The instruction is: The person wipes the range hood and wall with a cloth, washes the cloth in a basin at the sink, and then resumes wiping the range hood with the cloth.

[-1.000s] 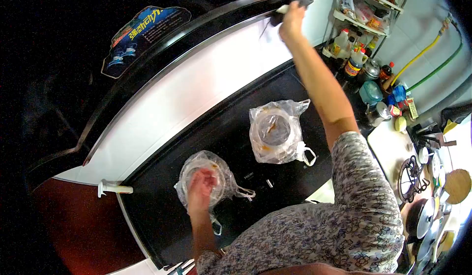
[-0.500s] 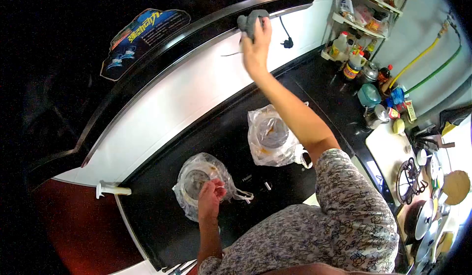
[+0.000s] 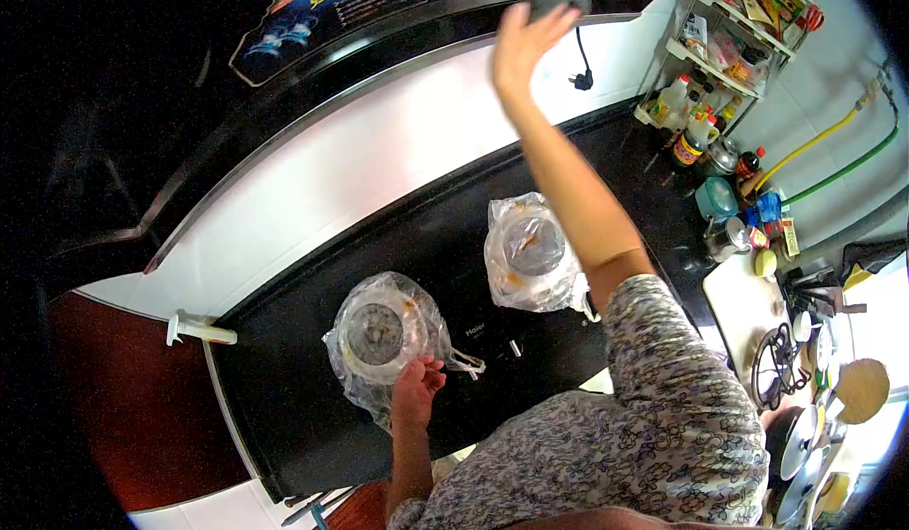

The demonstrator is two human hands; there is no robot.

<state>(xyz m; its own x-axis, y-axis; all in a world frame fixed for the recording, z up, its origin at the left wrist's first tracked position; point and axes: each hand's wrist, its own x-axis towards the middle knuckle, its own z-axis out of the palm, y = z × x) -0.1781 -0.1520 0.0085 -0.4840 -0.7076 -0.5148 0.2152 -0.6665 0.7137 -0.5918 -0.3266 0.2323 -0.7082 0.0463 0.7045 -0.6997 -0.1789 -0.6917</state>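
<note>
My right hand (image 3: 530, 42) is raised to the lower metal edge of the black range hood (image 3: 379, 64), its fingers over a dark grey cloth (image 3: 557, 1) pressed against the hood. Low on the left, my left hand (image 3: 418, 386) hangs beside the left plastic-covered burner (image 3: 376, 333), its fingers curled in with nothing visible in them. A second burner under clear plastic (image 3: 532, 246) sits to the right, partly behind my right forearm. Both burners are on the black hob (image 3: 454, 293).
A black plug (image 3: 581, 80) hangs on the white wall. A shelf rack (image 3: 729, 47) with bottles below stands at the upper right. A cutting board (image 3: 743, 303), pans and a black rack (image 3: 778, 369) lie on the right. A white handle (image 3: 204, 331) is at far left.
The view has shifted, showing the hood label higher. My right hand and the cloth went left, then back right and up along the hood edge. My left hand drew back from over the left burner.
</note>
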